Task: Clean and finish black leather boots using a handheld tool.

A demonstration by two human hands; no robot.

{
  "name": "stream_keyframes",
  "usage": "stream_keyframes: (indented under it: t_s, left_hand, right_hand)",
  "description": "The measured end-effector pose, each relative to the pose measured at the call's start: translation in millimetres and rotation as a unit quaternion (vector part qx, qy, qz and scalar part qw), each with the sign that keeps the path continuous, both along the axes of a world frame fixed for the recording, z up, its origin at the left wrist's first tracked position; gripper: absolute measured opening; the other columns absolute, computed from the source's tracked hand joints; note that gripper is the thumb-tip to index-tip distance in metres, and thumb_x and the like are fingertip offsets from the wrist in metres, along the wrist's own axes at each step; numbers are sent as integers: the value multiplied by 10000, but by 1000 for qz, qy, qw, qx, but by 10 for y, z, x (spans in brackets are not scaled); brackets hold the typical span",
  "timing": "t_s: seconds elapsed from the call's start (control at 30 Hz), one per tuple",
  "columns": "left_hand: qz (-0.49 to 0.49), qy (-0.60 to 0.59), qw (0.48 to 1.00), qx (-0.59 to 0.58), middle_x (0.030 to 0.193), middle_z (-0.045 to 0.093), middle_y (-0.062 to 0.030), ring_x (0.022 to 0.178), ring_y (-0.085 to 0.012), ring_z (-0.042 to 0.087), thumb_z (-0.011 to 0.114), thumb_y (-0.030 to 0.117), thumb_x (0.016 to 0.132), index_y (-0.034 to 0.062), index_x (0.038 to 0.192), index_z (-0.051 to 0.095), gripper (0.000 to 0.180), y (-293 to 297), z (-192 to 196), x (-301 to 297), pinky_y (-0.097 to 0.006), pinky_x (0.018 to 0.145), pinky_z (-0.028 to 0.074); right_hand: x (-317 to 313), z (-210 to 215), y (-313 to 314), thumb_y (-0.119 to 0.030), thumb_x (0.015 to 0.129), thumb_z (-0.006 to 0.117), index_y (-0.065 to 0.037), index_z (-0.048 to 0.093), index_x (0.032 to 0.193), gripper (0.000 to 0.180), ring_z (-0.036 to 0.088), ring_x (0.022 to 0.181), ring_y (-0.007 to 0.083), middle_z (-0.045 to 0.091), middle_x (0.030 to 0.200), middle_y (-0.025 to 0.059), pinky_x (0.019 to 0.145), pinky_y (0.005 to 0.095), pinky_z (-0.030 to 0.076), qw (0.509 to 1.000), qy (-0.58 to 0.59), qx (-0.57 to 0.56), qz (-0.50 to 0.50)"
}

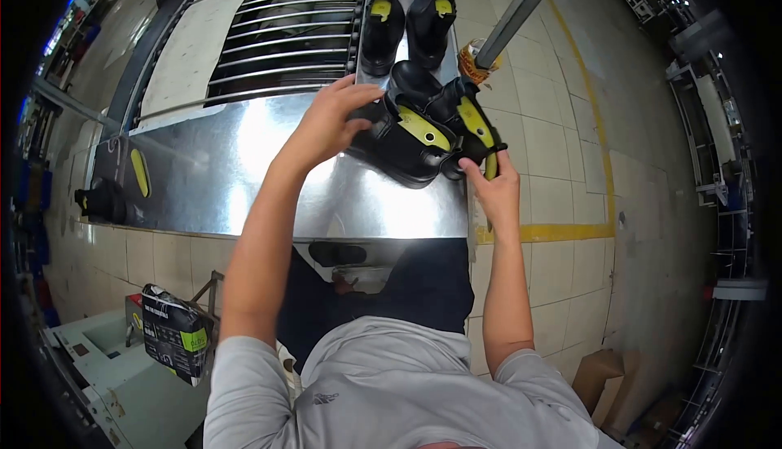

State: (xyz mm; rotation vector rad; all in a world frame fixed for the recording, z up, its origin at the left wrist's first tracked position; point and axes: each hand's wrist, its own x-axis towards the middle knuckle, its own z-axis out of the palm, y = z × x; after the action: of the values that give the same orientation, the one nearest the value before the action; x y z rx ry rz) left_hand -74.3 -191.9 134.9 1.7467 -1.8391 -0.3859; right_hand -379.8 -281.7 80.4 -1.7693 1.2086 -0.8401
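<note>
Several black shoes with yellow-green insoles lie bunched at the right end of the metal table. My right hand [494, 188] pinches the heel end of a black shoe [445, 108] by the table's right edge. A small yellow-green piece [490, 165] shows between its thumb and fingers; whether it belongs to the shoe I cannot tell. My left hand [332, 116] is open, fingers apart, beside another black shoe [393, 152]; its fingertips are close to that shoe, and contact is unclear. Behind these, two more black shoes, a left one [381, 37] and a right one [428, 29], stand side by side.
The shiny metal table [269, 176] adjoins a roller conveyor [293, 33]. On its left end lie a yellow-green insole [140, 173] and a dark shoe [102, 200]. A metal post [521, 13] rises at the right. A black bag [175, 335] hangs at lower left.
</note>
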Motion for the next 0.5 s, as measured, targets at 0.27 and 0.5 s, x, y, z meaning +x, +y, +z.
stream_keyframes:
  t_s: [0.27, 0.5]
  left_hand:
    - [171, 244, 946, -129, 1676, 316, -195, 1578, -482, 102, 508, 549, 1050, 180, 1546, 476, 619, -44, -1015, -658, -607, 1250, 48]
    - [97, 222, 931, -274, 1566, 492, -156, 1529, -376, 339, 510, 510, 1044, 119, 1480, 545, 587, -397, -1237, -399, -531, 1256, 130]
  right_hand:
    - [74, -54, 178, -84, 877, 798, -2, 581, 1360, 536, 736, 871, 237, 750, 1016, 177, 808, 344, 562, 993, -32, -116, 19]
    - [226, -187, 359, -192, 897, 825, 9, 626, 1237, 442, 699, 810, 230, 733, 891, 158, 767, 355, 550, 999, -11, -25, -37]
